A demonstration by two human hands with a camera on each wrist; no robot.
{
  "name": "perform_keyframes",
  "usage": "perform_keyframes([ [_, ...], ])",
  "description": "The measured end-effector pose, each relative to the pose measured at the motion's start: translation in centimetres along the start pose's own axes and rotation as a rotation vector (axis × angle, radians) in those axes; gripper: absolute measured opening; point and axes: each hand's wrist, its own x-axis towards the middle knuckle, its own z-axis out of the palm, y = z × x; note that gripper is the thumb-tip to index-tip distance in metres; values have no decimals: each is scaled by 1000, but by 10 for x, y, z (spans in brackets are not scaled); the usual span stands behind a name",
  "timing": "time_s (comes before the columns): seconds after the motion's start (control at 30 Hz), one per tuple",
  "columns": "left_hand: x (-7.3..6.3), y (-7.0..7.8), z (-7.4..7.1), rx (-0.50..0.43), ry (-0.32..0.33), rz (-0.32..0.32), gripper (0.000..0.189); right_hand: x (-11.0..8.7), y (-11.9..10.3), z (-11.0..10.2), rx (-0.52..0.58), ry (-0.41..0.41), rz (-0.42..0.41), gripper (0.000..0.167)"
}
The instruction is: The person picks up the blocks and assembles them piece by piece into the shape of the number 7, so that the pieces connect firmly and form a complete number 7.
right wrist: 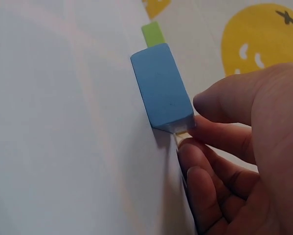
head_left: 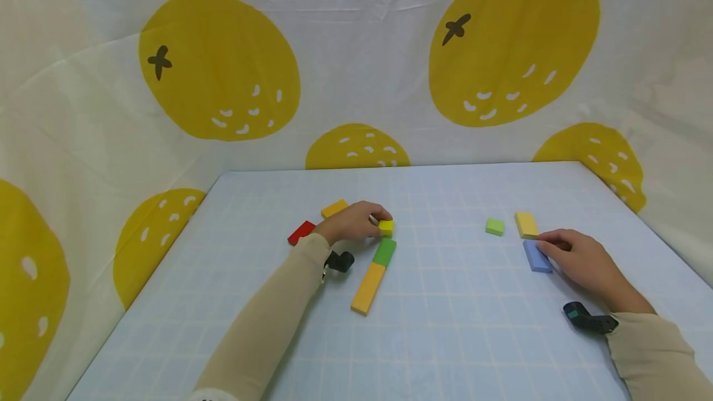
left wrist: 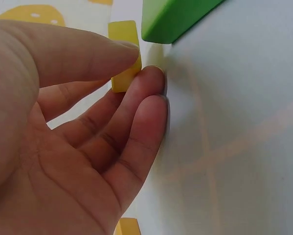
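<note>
My left hand [head_left: 353, 221] pinches a small yellow block [head_left: 386, 228] between thumb and fingers. In the left wrist view the yellow block [left wrist: 123, 32] stands upright, close to the end of a green block [left wrist: 168, 19]. On the table, the green block [head_left: 384, 252] meets an orange-yellow block [head_left: 367, 289] end to end, forming a slanting row. My right hand [head_left: 582, 262] holds a flat blue block [head_left: 537, 257] at its far right corner, thumb and forefinger at its edge. Just beyond that block lies a pale yellow block [head_left: 526, 226].
A red block [head_left: 302, 232] and another orange-yellow block [head_left: 334, 208] lie around the left wrist. A light green block [head_left: 494, 226] sits left of the pale yellow one. The gridded tabletop [head_left: 445, 339] ends at a patterned cloth backdrop [head_left: 367, 67].
</note>
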Motion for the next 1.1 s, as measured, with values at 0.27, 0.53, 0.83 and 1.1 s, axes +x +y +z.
perform_keyframes([
  [0.27,3,1,0,11,-11,5,36,-1,-1,1,-1,12,-6,56],
  [0.53,3,3,0,27,-23,7,38,-1,-2,0,-4,16,0,55],
  [0.83,4,3,2,99,-5,17,39,0,-3,-1,-6,18,-14,52],
  [1.1,6,3,4,114,-5,4,39,-1,-3,0,-9,28,-16,50],
])
